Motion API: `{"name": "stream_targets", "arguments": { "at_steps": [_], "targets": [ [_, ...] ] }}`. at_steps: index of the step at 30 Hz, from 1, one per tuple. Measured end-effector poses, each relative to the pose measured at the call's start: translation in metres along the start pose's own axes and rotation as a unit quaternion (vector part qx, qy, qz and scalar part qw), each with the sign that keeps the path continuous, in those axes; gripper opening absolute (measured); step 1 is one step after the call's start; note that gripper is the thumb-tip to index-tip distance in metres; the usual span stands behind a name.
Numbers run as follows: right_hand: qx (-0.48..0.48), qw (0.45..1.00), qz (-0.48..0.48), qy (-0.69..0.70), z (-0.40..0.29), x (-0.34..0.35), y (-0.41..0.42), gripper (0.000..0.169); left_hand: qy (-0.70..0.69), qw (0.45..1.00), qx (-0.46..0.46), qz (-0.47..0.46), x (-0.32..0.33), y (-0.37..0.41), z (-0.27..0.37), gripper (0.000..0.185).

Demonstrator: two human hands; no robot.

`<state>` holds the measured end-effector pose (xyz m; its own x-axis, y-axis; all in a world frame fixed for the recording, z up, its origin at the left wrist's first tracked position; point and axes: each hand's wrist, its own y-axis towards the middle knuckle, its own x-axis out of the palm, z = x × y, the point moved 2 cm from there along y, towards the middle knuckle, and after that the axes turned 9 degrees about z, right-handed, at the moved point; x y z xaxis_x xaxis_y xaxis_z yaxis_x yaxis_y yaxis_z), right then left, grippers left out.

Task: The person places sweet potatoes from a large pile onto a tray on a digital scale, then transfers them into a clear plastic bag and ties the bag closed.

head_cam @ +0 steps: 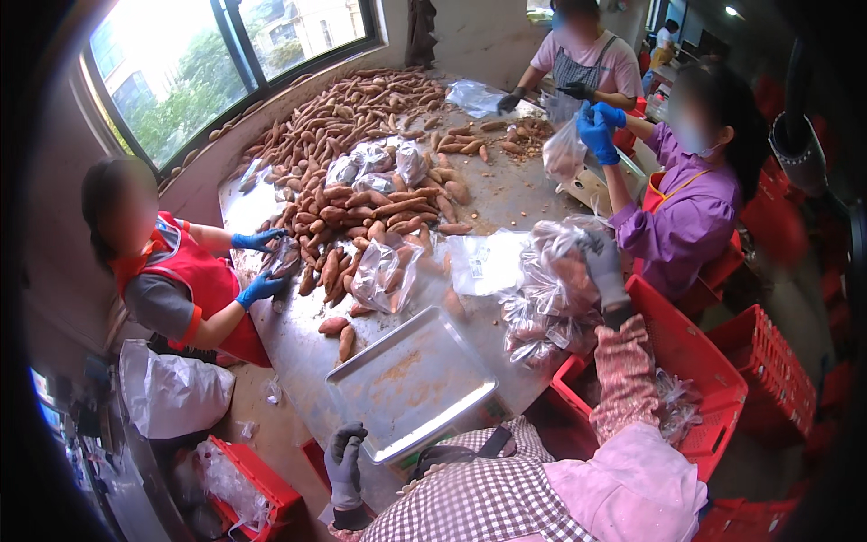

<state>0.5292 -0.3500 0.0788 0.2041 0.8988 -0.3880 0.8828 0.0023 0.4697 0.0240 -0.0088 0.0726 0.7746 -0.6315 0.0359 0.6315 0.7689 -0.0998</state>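
Observation:
My left hand (344, 467), in a grey glove, hovers by the near left corner of a metal tray (413, 386) with its fingers loosely bent and nothing visible in them. The tray has brown dirt on its bottom and rests on a scale-like base. Stretched far to the right, my right hand (605, 264), also gloved in grey, grips a clear plastic bag of sweet potatoes (559, 254); its fingertips are partly hidden by shiny film. Several filled bags (535, 328) are heaped beneath it. Flat clear bags (484, 264) with printed labels lie left of the heap.
Loose sweet potatoes (332, 210) cover much of the metal table (298, 339). A red crate (698, 366) stands by my right arm. A blue-gloved worker (203, 284) handles a bag at left; another (684, 183) lifts one at right. A third person (589, 54) stands behind.

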Motion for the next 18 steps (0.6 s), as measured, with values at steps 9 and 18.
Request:
{"name": "stream_targets", "arguments": {
  "at_steps": [9, 18],
  "targets": [
    [-0.021, 0.863, -0.073, -0.500, 0.196, 0.072, -0.007, 0.027, 0.023, 0.999, 0.022, -0.008, 0.013, 0.008, 0.014, 0.022],
    [-0.184, 0.981, -0.051, -0.039, -0.039, 0.100, -0.050, 0.038, -0.017, 1.000, -0.015, 0.015, -0.008, 0.003, 0.001, 0.022]
  ]
}}
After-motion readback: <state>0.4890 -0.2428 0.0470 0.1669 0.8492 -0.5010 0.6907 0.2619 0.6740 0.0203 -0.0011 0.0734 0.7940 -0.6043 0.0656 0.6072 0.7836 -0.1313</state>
